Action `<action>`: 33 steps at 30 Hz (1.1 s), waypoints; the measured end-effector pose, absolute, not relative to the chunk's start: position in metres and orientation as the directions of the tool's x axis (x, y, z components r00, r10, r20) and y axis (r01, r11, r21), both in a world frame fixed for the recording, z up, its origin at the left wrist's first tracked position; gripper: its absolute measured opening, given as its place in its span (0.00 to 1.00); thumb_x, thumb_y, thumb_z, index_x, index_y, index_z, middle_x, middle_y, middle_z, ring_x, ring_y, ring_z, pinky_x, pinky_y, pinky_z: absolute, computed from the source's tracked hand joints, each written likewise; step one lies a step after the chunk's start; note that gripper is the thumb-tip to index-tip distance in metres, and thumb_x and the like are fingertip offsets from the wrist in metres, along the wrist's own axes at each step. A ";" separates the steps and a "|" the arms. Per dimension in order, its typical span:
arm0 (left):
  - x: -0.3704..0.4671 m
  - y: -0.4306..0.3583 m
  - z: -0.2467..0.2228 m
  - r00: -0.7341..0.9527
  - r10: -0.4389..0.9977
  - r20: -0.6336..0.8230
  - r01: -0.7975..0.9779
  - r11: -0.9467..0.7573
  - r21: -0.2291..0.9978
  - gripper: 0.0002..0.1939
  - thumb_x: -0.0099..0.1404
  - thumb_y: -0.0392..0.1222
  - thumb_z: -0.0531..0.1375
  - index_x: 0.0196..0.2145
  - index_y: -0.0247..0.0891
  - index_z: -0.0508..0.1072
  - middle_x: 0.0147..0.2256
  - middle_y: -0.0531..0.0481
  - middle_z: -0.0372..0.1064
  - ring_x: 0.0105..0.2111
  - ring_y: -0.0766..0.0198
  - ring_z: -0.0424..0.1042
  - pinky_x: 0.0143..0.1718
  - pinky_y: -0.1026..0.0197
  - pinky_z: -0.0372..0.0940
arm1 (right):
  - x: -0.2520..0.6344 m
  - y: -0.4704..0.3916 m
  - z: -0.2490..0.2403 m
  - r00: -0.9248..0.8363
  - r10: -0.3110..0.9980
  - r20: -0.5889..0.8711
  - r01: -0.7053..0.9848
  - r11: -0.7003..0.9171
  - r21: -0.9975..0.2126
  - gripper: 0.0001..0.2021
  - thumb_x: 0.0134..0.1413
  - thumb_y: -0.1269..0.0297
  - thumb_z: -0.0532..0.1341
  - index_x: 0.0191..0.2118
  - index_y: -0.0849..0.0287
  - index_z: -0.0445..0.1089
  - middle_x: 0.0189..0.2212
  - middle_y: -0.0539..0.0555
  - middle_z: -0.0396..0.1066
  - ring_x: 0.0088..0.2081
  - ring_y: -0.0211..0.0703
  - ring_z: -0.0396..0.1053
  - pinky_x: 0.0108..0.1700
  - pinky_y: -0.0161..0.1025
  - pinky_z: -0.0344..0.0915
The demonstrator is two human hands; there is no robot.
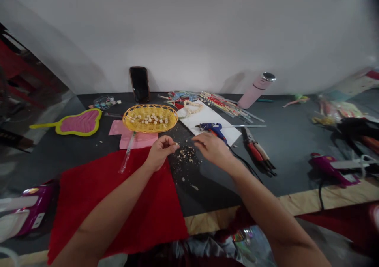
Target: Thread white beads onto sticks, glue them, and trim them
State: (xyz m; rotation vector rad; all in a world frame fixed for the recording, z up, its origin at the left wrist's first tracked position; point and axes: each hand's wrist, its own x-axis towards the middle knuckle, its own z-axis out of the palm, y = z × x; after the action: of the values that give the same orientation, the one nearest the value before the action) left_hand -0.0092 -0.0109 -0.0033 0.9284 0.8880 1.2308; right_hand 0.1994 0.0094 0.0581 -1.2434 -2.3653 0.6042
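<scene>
My left hand [159, 153] pinches a small whitish piece [177, 144] between thumb and fingertips, over the dark tabletop. To its right, my right hand [215, 149] has its fingers curled together; anything inside them is hidden. Between and below the hands lies a scatter of tiny pale crumbs and bits [186, 154]. Just beyond my left hand stands a yellow woven basket [126, 126] with several small pale pieces inside. A blue glue gun [216, 129] lies on a white sheet [194, 122] behind my right hand, near a ring of pale beads [194, 108].
Red cloth [127, 211] covers the front left, near pink paper [139, 140]. Red-handled pliers [256, 150] lie right of my right hand. Farther back are wrapped sticks [220, 104], a pink bottle [256, 91] and a phone [140, 83]. Purple devices [337, 170] sit at both sides.
</scene>
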 end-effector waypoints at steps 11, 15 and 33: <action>-0.011 -0.008 -0.003 0.113 0.991 -0.066 -0.357 0.103 0.928 0.13 0.50 0.38 0.67 0.27 0.36 0.65 0.25 0.55 0.67 0.27 0.70 0.67 0.34 0.65 0.60 | 0.165 0.019 0.021 -0.707 0.707 0.018 0.687 0.694 -0.217 0.08 0.58 0.72 0.54 0.34 0.62 0.70 0.31 0.56 0.69 0.35 0.42 0.62 0.42 0.38 0.55; -0.011 -0.008 -0.003 0.121 0.991 -0.062 -0.367 0.103 0.925 0.12 0.50 0.38 0.66 0.27 0.37 0.65 0.24 0.55 0.68 0.27 0.70 0.67 0.34 0.64 0.60 | 0.167 0.016 0.025 -0.664 0.747 0.036 0.724 0.654 -0.218 0.08 0.57 0.73 0.54 0.35 0.61 0.71 0.33 0.55 0.69 0.37 0.43 0.62 0.42 0.37 0.55; -0.011 -0.015 0.003 0.142 0.987 -0.081 -0.299 0.120 0.947 0.13 0.49 0.39 0.67 0.26 0.36 0.64 0.27 0.54 0.68 0.30 0.68 0.68 0.33 0.66 0.59 | 0.178 -0.005 0.030 -0.496 0.847 0.191 0.615 0.498 -0.611 0.06 0.58 0.72 0.53 0.35 0.59 0.67 0.33 0.53 0.69 0.38 0.40 0.65 0.41 0.36 0.60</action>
State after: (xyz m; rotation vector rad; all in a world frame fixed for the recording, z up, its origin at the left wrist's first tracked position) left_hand -0.0106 -0.0150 0.0034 0.9655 0.9360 1.1747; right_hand 0.1778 -0.0050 0.0301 -1.2030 -2.2726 0.6555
